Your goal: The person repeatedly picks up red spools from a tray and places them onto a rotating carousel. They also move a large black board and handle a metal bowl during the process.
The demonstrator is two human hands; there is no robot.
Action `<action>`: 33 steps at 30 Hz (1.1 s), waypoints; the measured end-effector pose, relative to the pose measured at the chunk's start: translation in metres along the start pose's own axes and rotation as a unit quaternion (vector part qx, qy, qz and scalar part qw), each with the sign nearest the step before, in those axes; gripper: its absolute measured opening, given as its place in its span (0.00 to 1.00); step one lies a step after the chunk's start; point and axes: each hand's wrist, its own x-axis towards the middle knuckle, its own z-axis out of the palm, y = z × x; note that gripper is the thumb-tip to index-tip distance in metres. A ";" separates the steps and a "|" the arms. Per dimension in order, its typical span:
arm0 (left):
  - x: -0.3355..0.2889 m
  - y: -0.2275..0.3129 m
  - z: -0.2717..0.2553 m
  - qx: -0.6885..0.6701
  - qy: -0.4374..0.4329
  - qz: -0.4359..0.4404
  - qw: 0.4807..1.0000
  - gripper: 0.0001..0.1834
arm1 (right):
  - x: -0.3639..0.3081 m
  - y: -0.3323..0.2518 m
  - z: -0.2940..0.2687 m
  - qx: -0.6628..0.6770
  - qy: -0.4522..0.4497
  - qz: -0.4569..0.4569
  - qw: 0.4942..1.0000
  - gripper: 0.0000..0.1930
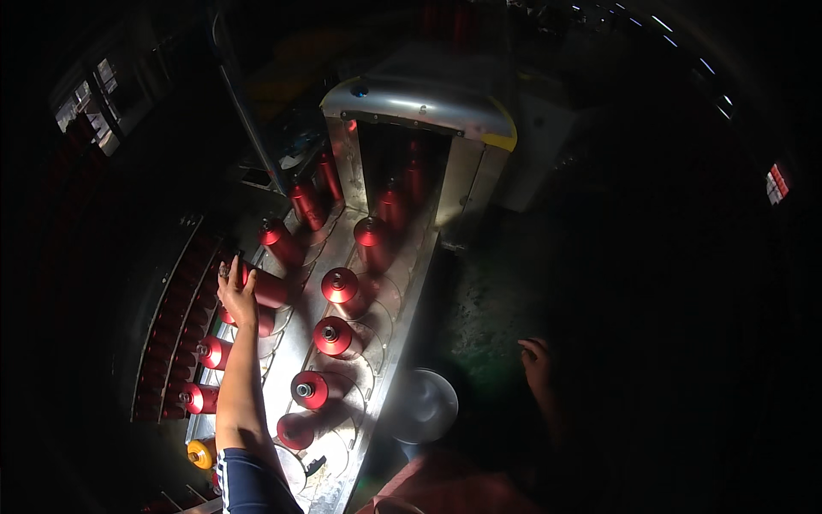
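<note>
My left hand (238, 295) reaches up along the left lane of a conveyor (301, 330). Its fingers spread round the shoulder of a red bottle (270, 289), and its palm hides the neck. More red bottles with sloped shoulders and small metallic necks stand along both lanes, among them one red bottle (340, 287) in the right lane. Next to my left forearm are a red bottle (202, 397) and a yellow-orange one (202, 454). Off to the right of the conveyor, my right hand (536, 360) hangs in shadow, fingers loosely bent, with nothing visible in it.
Both lanes lead to a metal tunnel housing (419, 107) with yellow edging. A curved rack (171, 325) of red pieces stands at the left. A round grey stool seat (424, 404) is by the conveyor's right edge. A metal pole (248, 116) rises behind the left lane. Surroundings are dark.
</note>
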 end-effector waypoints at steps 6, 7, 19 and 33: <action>-0.007 -0.044 0.023 0.045 -0.007 -0.051 0.998 0.31 | -0.053 0.026 -0.042 -0.093 0.018 0.022 0.995 0.14; -0.010 -0.050 0.025 0.045 -0.004 -0.058 0.997 0.31 | -0.061 0.030 -0.043 -0.071 0.029 0.040 0.996 0.14; -0.038 -0.053 0.003 0.027 0.027 -0.156 0.987 0.34 | -0.022 0.004 -0.040 -0.094 0.000 -0.002 0.996 0.15; -0.120 -0.032 -0.153 -0.012 -0.013 -0.168 0.986 0.34 | -0.002 -0.091 0.034 0.137 -0.123 0.007 0.983 0.13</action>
